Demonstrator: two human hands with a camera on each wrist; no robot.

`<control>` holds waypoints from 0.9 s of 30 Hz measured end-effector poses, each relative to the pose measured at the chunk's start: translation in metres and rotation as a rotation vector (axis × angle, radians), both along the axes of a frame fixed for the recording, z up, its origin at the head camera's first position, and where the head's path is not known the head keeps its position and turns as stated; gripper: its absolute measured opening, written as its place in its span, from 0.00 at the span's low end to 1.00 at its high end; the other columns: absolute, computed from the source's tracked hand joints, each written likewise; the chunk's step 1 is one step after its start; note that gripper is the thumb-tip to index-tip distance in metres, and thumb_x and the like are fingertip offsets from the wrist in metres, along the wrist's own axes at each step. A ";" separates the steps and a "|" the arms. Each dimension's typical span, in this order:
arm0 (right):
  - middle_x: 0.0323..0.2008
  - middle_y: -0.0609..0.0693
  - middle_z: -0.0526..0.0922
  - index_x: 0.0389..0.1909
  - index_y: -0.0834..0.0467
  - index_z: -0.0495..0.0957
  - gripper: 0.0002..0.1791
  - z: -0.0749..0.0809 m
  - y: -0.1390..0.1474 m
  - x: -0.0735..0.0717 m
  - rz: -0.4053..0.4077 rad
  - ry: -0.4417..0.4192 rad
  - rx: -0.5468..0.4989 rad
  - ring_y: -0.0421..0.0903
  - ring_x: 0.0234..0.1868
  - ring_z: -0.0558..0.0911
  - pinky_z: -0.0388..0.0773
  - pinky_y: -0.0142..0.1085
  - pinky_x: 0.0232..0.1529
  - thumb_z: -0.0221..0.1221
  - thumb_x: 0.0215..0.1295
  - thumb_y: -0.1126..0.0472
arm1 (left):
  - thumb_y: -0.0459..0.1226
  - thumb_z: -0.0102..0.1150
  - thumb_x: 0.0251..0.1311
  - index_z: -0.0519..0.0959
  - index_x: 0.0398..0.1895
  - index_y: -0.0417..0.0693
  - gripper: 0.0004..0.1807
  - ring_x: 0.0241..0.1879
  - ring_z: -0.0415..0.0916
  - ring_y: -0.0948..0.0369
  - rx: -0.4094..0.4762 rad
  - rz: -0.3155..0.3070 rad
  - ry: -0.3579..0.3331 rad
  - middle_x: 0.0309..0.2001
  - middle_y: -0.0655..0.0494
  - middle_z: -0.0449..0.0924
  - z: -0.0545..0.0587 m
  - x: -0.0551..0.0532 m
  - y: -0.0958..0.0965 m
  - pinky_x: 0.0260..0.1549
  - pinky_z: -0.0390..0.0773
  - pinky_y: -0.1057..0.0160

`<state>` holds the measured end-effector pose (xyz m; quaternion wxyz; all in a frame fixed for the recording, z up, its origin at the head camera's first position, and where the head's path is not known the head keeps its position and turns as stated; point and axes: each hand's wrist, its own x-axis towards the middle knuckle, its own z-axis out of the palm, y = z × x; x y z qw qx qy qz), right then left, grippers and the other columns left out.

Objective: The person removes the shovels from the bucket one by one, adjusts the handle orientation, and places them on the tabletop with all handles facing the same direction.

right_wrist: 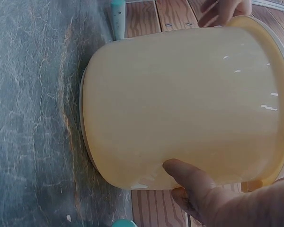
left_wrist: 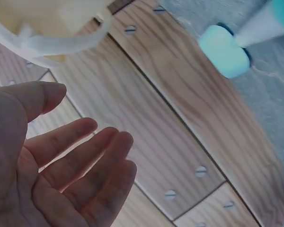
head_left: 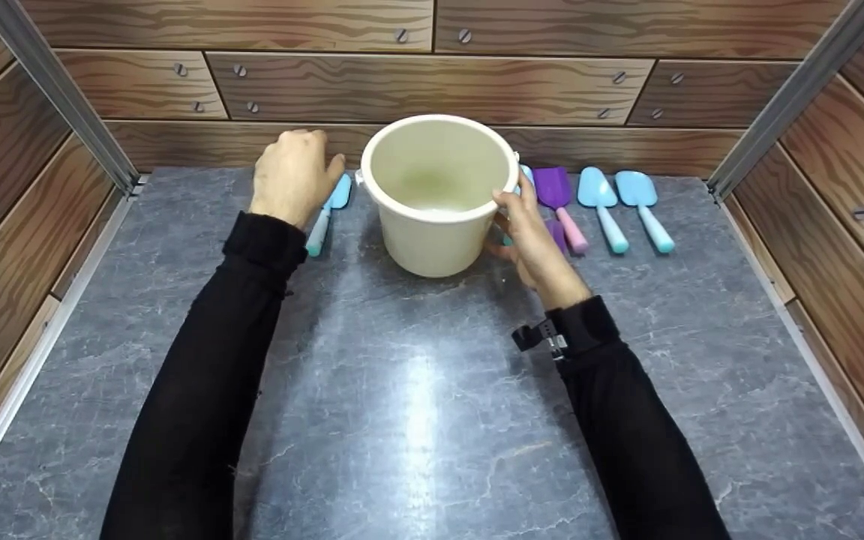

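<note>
A cream plastic bucket [head_left: 439, 240] stands upright at the back middle of the grey tabletop. My right hand [head_left: 531, 240] rests against its right side, fingertips at the wall and near the rim. In the right wrist view a finger of that hand lies along the bucket wall [right_wrist: 180, 104]. My left hand [head_left: 289, 176] hovers to the left of the bucket, apart from it. Its fingers are relaxed and hold nothing, as the left wrist view shows. Just beside it a small light-blue shovel [head_left: 338, 193] with a teal handle lies on the table.
Right of the bucket lie more small shovels: a purple one with a pink handle [head_left: 571, 229] and two light-blue ones, the nearer blue shovel [head_left: 598, 189] and the far-right shovel [head_left: 638, 189]. Others are partly hidden behind my right hand. Wood-patterned panels [head_left: 432, 86] close in the back and sides.
</note>
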<state>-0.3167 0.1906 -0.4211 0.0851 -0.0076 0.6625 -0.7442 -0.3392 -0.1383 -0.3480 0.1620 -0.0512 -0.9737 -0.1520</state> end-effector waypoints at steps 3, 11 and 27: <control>0.99 0.57 0.42 0.99 0.37 0.32 0.51 0.000 0.000 0.000 -0.001 -0.004 0.005 0.67 0.98 0.53 0.60 0.75 0.91 0.50 0.86 0.47 | 0.46 0.63 0.84 0.88 0.56 0.32 0.22 0.58 0.92 0.28 -0.017 -0.015 0.003 0.58 0.28 0.93 0.004 0.000 0.009 0.55 0.92 0.27; 1.00 0.57 0.40 0.99 0.37 0.32 0.51 -0.001 0.001 0.000 0.003 -0.003 0.012 0.67 0.98 0.53 0.62 0.74 0.91 0.50 0.88 0.47 | 0.45 0.63 0.82 0.89 0.52 0.39 0.17 0.58 0.93 0.34 -0.040 -0.079 0.025 0.53 0.37 0.96 0.011 0.004 0.039 0.55 0.92 0.32; 1.00 0.56 0.39 0.99 0.36 0.32 0.51 -0.001 0.001 0.001 0.010 0.008 0.008 0.68 0.98 0.50 0.61 0.77 0.90 0.50 0.87 0.45 | 0.51 0.66 0.82 0.90 0.66 0.41 0.25 0.65 0.93 0.39 -0.080 -0.243 -0.090 0.64 0.38 0.94 0.009 0.004 0.095 0.63 0.93 0.35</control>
